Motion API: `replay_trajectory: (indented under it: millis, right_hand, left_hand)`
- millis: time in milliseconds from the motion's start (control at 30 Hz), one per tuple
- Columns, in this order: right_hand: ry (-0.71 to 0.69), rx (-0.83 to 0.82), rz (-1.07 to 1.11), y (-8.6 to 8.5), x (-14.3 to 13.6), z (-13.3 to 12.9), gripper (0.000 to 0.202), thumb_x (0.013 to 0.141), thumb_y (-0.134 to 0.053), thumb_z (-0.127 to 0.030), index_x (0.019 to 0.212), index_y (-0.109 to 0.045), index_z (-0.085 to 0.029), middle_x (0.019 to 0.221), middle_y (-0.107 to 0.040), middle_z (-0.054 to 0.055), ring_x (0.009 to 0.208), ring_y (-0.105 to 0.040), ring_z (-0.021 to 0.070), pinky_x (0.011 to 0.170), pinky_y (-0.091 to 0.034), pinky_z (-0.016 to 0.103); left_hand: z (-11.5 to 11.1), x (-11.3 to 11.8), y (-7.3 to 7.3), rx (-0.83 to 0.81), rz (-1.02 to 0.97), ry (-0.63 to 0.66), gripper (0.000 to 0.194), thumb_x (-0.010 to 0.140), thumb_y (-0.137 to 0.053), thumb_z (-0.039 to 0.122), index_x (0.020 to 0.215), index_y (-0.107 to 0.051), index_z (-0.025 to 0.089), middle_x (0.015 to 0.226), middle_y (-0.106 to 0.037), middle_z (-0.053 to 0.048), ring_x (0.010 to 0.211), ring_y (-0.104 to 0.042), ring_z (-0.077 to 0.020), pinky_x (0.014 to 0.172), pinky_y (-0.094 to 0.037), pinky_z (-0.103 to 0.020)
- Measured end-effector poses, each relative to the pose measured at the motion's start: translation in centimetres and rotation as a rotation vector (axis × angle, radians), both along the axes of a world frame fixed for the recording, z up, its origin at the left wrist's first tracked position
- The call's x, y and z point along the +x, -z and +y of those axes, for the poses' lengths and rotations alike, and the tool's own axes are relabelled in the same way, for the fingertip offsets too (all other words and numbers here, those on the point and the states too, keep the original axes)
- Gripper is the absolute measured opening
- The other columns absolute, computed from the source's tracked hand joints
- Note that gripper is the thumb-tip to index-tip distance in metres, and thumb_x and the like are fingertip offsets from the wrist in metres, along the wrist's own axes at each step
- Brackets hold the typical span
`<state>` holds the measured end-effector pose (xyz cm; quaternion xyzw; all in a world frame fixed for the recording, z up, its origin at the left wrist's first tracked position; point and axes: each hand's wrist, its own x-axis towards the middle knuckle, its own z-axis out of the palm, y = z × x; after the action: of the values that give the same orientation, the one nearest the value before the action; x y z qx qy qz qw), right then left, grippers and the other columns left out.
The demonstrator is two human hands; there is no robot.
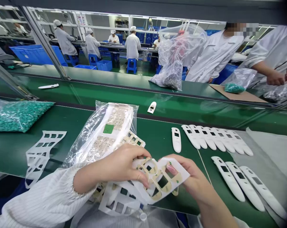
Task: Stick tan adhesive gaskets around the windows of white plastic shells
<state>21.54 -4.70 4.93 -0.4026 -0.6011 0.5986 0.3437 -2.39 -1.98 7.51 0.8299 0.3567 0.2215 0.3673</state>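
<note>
My left hand (125, 164) pinches the left part of a white backing sheet with tan frame-shaped adhesive stickers (167, 189), its thumb in front. My right hand (191, 169) is closed on the sheet's right side, with the thumb at one of the openings and the other fingers mostly hidden. The sheet is bent and held tilted above the green bench. Under it lie more cut-out sheets (119, 202), partly covered by my hands. Behind my left hand, a clear plastic bag (86, 139) holds a stack of similar sticker sheets with a green label (108, 128).
White elongated plastic housings (176, 141) lie in rows on the right, some on a pale sheet (274, 152). A used backing strip (42, 152) and a bag of green pieces (19, 115) are at left. One housing (152, 107) sits on the green belt. Co-workers work beyond.
</note>
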Motion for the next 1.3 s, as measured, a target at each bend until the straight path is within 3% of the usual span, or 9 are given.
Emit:
replay_trajectory:
  millis: [100,267,400,567,867,1033,1133,1200,1300]
  right_hand:
    - [0.025,0.010,0.015,0.6,1.3,-0.3,0.023,0.083,-0.067,-0.042,0.094,-0.072,-0.023,0.084,-0.072,0.004,0.070,-0.066,0.0142,0.061,-0.053,0.022]
    - [0.126,0.078,-0.022,0.4,4.0,-0.9,0.021,0.087,-0.063,-0.038,0.101,-0.072,-0.024,0.094,-0.075,0.007,0.084,-0.071,0.0183,0.070,-0.057,0.025]
    - [0.328,0.458,-0.318,-1.8,3.0,-1.5,0.024,0.093,-0.056,-0.028,0.114,-0.066,-0.031,0.112,-0.071,0.002,0.105,-0.065,0.0149,0.088,-0.054,0.024]
    - [0.174,0.792,-0.535,-3.1,-0.5,-1.1,0.009,0.088,-0.061,-0.017,0.093,-0.067,-0.021,0.096,-0.069,0.004,0.090,-0.062,0.0143,0.072,-0.055,0.024]
    - [0.106,0.774,-0.481,-2.6,-0.5,0.1,0.016,0.087,-0.056,-0.007,0.083,-0.064,-0.020,0.083,-0.064,0.003,0.075,-0.058,0.0125,0.059,-0.049,0.022]
    - [0.103,0.798,-0.437,-2.1,-0.2,0.5,0.020,0.086,-0.053,-0.002,0.078,-0.062,-0.019,0.078,-0.062,0.003,0.071,-0.056,0.0111,0.058,-0.047,0.022]
    - [0.145,0.823,-0.435,-1.7,0.2,0.8,0.018,0.085,-0.055,-0.003,0.080,-0.062,-0.018,0.078,-0.062,0.003,0.071,-0.057,0.0113,0.059,-0.049,0.022]
    - [0.190,0.838,-0.435,-1.6,0.5,1.1,0.018,0.085,-0.055,-0.002,0.082,-0.062,-0.018,0.078,-0.062,0.004,0.071,-0.058,0.0112,0.058,-0.050,0.021]
    - [0.192,0.847,-0.396,-1.7,0.8,1.1,0.017,0.083,-0.057,-0.001,0.083,-0.062,-0.018,0.077,-0.063,0.005,0.069,-0.058,0.0120,0.056,-0.050,0.022]
  left_hand:
    - [0.0,0.6,-0.1,-0.078,-0.015,-0.028,0.048,0.068,-0.085,0.038,0.108,-0.066,0.021,0.082,-0.068,0.003,0.073,-0.063,-0.0121,0.064,-0.046,-0.019]
    - [0.2,1.2,0.1,-0.118,-0.001,-0.149,0.021,0.075,-0.079,0.031,0.075,-0.066,0.015,0.065,-0.063,0.002,0.060,-0.058,-0.0107,0.054,-0.042,-0.018]
    - [0.0,2.2,0.1,-0.061,0.031,-0.130,0.013,0.075,-0.078,0.021,0.070,-0.068,0.015,0.062,-0.063,0.002,0.056,-0.055,-0.0094,0.053,-0.037,-0.019]
    - [-0.2,3.7,0.1,0.023,0.013,-0.040,0.009,0.078,-0.070,0.011,0.070,-0.070,0.015,0.067,-0.066,0.000,0.060,-0.057,-0.0094,0.058,-0.039,-0.020]
    - [1.2,4.3,0.7,-0.028,0.041,0.063,0.015,0.084,-0.071,0.021,0.072,-0.073,0.013,0.068,-0.068,-0.002,0.064,-0.062,-0.0118,0.060,-0.042,-0.021]
    - [2.3,4.6,0.8,-0.122,0.095,0.145,0.024,0.080,-0.075,0.039,0.074,-0.073,0.016,0.071,-0.069,-0.001,0.067,-0.064,-0.0139,0.061,-0.043,-0.021]
    - [3.1,4.6,1.0,-0.197,0.114,0.171,0.042,0.066,-0.086,0.041,0.100,-0.072,0.019,0.086,-0.073,-0.001,0.077,-0.066,-0.0176,0.065,-0.045,-0.022]
    - [3.6,4.5,1.2,-0.268,0.103,0.193,0.054,0.068,-0.086,0.035,0.116,-0.066,0.020,0.099,-0.073,-0.002,0.085,-0.067,-0.0188,0.071,-0.046,-0.023]
    - [4.3,4.2,1.8,-0.352,0.080,0.246,0.022,0.083,-0.073,0.022,0.104,-0.072,0.018,0.095,-0.074,-0.003,0.083,-0.068,-0.0153,0.071,-0.047,-0.020]
